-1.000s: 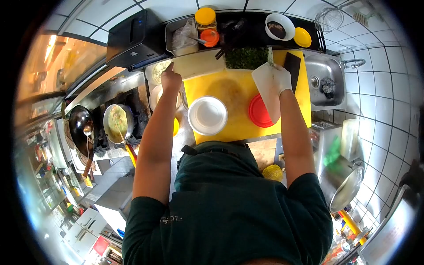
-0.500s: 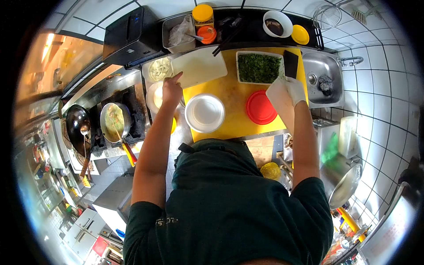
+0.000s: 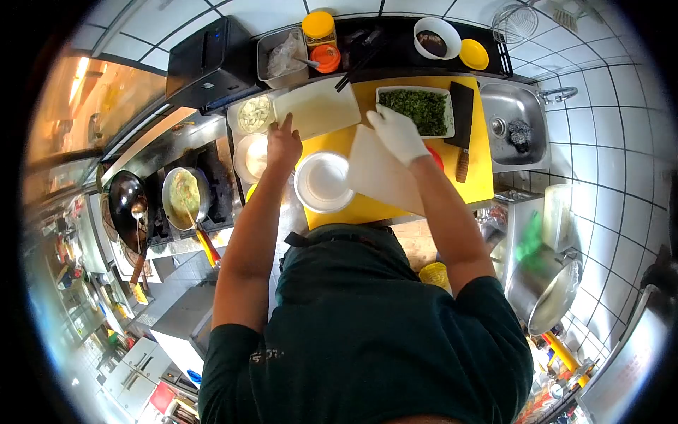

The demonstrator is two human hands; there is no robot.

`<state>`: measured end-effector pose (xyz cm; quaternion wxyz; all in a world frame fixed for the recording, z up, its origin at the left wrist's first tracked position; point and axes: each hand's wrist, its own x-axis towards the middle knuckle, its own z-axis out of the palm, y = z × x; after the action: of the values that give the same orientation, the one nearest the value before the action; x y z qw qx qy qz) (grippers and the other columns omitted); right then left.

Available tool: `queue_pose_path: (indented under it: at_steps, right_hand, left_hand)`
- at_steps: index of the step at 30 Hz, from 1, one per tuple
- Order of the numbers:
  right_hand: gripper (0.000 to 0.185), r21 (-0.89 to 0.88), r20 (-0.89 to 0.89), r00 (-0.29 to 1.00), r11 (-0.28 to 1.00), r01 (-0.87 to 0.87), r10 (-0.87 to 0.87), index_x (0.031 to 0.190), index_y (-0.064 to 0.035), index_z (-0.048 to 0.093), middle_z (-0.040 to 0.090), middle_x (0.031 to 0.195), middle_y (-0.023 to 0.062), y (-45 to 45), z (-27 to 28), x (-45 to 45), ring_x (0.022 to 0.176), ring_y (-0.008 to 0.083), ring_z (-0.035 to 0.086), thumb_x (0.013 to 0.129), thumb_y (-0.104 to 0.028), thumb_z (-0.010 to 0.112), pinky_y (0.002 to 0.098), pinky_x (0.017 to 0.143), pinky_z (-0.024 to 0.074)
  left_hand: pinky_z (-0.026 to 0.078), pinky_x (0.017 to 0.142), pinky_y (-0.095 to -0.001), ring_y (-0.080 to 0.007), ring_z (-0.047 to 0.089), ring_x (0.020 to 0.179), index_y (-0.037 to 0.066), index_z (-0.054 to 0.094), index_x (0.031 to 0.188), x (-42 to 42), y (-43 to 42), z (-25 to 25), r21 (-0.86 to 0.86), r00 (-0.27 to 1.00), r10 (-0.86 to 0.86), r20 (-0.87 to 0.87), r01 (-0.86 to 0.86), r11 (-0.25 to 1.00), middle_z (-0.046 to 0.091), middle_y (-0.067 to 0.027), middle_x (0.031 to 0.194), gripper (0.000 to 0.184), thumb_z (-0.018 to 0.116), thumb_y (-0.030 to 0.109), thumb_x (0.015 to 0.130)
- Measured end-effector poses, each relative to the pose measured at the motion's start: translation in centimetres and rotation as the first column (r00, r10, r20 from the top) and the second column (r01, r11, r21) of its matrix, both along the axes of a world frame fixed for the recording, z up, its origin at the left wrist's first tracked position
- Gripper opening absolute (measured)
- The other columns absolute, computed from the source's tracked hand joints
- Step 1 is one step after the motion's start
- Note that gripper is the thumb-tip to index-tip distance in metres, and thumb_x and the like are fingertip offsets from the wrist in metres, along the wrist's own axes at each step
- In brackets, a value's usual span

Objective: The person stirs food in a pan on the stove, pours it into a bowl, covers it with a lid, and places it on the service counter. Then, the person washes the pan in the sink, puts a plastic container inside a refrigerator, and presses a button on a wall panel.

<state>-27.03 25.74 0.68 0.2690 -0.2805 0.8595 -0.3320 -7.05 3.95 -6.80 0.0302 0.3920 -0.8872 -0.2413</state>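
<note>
My gloved right hand (image 3: 397,134) grips a pale, translucent flat lid (image 3: 378,173) that hangs over the yellow board (image 3: 462,192), partly over the white bowl (image 3: 323,181). Just beyond the glove lies a white tray of chopped greens (image 3: 417,106). My bare left hand (image 3: 284,143) has its fingers apart, at the near edge of another pale lid (image 3: 318,107) and beside a container of pale slices (image 3: 254,114). A round container (image 3: 251,157) stands left of that hand. The red lid (image 3: 436,160) is mostly hidden behind my right hand and forearm.
A cleaver (image 3: 462,120) lies right of the greens, next to the sink (image 3: 519,147). Pans (image 3: 186,198) sit on the stove at left. Along the back are a metal container (image 3: 284,79), jars (image 3: 319,28), a bowl of dark liquid (image 3: 436,39) and a yellow lid (image 3: 474,54).
My right hand has carried the pale lid off the greens, first right, then left toward the white bowl. The greens and cleaver are uncovered. My left hand has shifted slightly right.
</note>
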Motion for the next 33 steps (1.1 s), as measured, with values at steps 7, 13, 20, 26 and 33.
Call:
queue_pose_path:
  at_steps: [7, 13, 20, 26, 33]
  right_hand:
    - [0.046, 0.03, -0.108, 0.987, 0.992, -0.119, 0.122, 0.105, 0.0005, 0.071, 0.07, 0.109, 0.0285, -4.8, -7.4, 0.6, 0.104, 0.0471, 0.066, 0.099, -0.037, 0.046, 0.054, 0.096, 0.0502]
    - [0.041, 0.094, -0.052, 0.991, 0.989, -0.116, 0.121, 0.095, -0.0014, 0.071, 0.07, 0.104, 0.0291, -1.4, -6.9, 2.9, 0.101, 0.0473, 0.066, 0.098, -0.034, 0.046, 0.0546, 0.093, 0.0507]
    - [0.04, 0.095, 0.003, 0.992, 0.987, -0.128, 0.129, 0.096, -0.0015, 0.069, 0.069, 0.105, 0.0289, -0.1, -7.2, 3.6, 0.103, 0.0476, 0.064, 0.098, -0.035, 0.047, 0.0543, 0.092, 0.0505]
    - [0.034, 0.201, -0.102, 0.979, 0.967, -0.154, 0.177, 0.11, -0.0017, 0.065, 0.07, 0.1, 0.0265, -0.5, -4.2, 4.2, 0.096, 0.0466, 0.067, 0.1, -0.03, 0.049, 0.0553, 0.086, 0.0523]
    - [0.071, 0.304, -0.229, 0.915, 0.918, -0.256, 0.331, 0.162, -0.0046, 0.021, 0.071, 0.101, 0.0246, -4.4, -1.3, 2.7, 0.09, 0.0421, 0.071, 0.099, -0.021, 0.049, 0.053, 0.08, 0.0558]
  left_hand:
    - [0.046, 0.112, -0.05, -0.051, 0.05, 0.134, 0.01, 0.052, 0.15, 0.0, -0.1, 1.0, 0.039, 1.0, -0.005, 0.018, 0.004, 0.999, 0.046, -0.0374, 0.146, 0.061, 0.067, 0.016, 0.091]
    - [0.045, 0.112, -0.0507, -0.0502, 0.049, 0.135, 0.012, 0.053, 0.149, 1.9, 0.6, 1.6, 0.052, 0.995, -0.091, 0.045, 0.089, 0.995, 0.045, -0.0357, 0.149, 0.062, 0.068, 0.016, 0.089]
    - [0.046, 0.11, -0.0544, -0.0552, 0.051, 0.131, 0.011, 0.041, 0.157, 1.2, 3.4, 2.9, -0.087, 0.964, -0.121, 0.238, 0.145, 0.986, 0.034, -0.0405, 0.154, 0.075, 0.067, 0.043, 0.094]
    - [0.05, 0.105, -0.0528, -0.0583, 0.05, 0.13, 0.007, 0.026, 0.162, -0.5, 4.9, 5.5, -0.011, 0.92, -0.09, 0.38, 0.102, 0.995, 0.025, -0.0461, 0.155, 0.094, 0.061, 0.061, 0.094]
    - [0.052, 0.103, -0.0506, -0.0585, 0.053, 0.128, 0.006, 0.023, 0.163, -1.5, 4.3, 4.5, 0.019, 0.9, -0.085, 0.428, 0.085, 0.996, 0.019, -0.0518, 0.153, 0.1, 0.064, 0.063, 0.091]
